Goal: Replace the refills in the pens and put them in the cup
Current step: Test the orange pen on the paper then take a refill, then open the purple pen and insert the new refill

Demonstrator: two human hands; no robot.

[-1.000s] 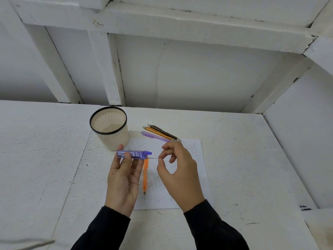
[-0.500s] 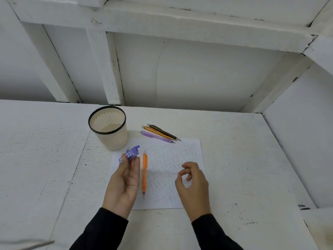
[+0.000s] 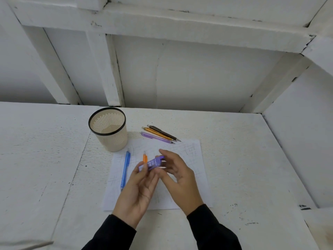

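since half a second ago the right hand (image 3: 180, 181) has swung in from the paper's right half to meet the left hand (image 3: 137, 192), which has shifted right and bared a blue pen (image 3: 125, 170) that it hid before.

the white painted table (image 3: 234, 168) carries a sheet of paper (image 3: 189, 154) covered with scribbled test lines, no words among them. the beige slotted cup (image 3: 106, 138) with a black rim stands upright just off the sheet's far left corner, nothing visible inside it. both hands hover over the middle of the sheet. the left pinches the near end of a purple refill case (image 3: 153, 163) between thumb and fingertips; the right curls forefinger and thumb round its far end. the blue pen lies lengthwise on the sheet's left edge, tip towards the person. three more pens lie side by side beyond the sheet's far edge: a dark pen (image 3: 162, 132), an amber pen (image 3: 155, 132) and a violet pen (image 3: 156, 138). an orange pen (image 3: 145, 157) lies on the sheet, mostly hidden behind the case and fingers. the case bears white print, too blurred to read.
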